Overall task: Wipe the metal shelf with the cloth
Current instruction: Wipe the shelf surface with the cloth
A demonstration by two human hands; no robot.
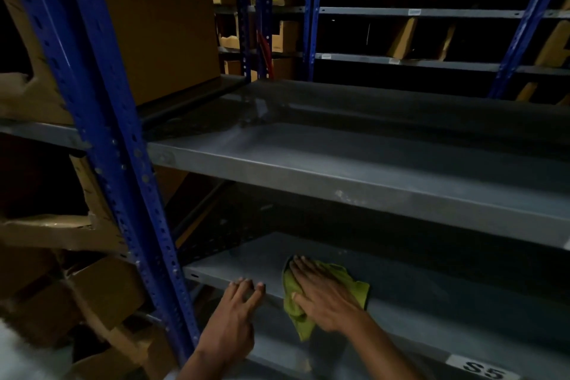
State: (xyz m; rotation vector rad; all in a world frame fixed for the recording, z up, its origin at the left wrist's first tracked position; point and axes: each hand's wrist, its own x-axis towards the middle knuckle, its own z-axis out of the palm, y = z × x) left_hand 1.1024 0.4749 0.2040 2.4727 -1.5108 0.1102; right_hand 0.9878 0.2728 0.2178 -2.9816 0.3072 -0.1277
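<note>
Both hands on shelf (431, 290) — right hand (324, 296) flat on cloth (354, 282) | left hand (237, 308) at edge

At the bottom of the frame the metal shelf (447, 302) lies open to the right of the cloth (300, 321), with room to reach in. The shelf above (339, 160) caps that gap across the middle, and the blue upright (123, 163) and cardboard boxes (105, 293) close the left.
</note>
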